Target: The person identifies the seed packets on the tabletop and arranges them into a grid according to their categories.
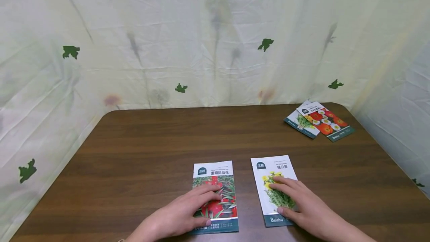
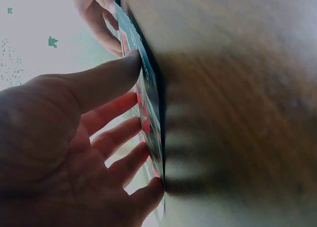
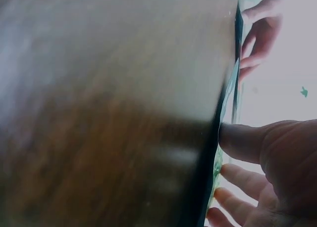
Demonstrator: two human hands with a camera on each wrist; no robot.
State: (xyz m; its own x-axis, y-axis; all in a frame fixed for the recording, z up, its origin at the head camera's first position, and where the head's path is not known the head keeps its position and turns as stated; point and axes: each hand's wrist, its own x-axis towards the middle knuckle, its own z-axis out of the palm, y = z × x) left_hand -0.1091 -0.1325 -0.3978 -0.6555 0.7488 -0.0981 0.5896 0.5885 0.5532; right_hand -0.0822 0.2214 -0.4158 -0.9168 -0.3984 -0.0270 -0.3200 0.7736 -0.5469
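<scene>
From the head camera, a person's 2 bare hands rest on 2 upright-facing seed packets at the near side of a dark wood-grain table (image 1: 151,152); the left hand (image 1: 188,210), its fingers apart and lightly bent, lies over the red-flower packet (image 1: 218,209), thumb on the teal band at the bottom, fingertips on the printed blooms; the right hand (image 1: 309,206), fingers likewise apart, lies over the yellow-flower packet (image 1: 273,197), its thumb near the lower band marked "Beishu"; the 2 packets lie flat side by side, a strip of bare wood between them, the right-hand packet slightly askew; at the far right corner, a packet of red and orange blooms (image 1: 326,122) overlaps a white packet with a leafy plant (image 1: 304,124); behind the table hangs a pale cloth (image 1: 195,40) with green leaf shapes and faint blossoms.

From the left wrist, the left thumb touches the teal band while 4 separated fingertips meet the face of the red-flower packet; the right hand appears beyond, at the upper left; the wood is blurred.

From the right wrist, the right thumb touches the edge of the yellow-flower packet, with 3 fingertips visible below it against the green print; the left hand shows in the bright background at the upper right.
</scene>
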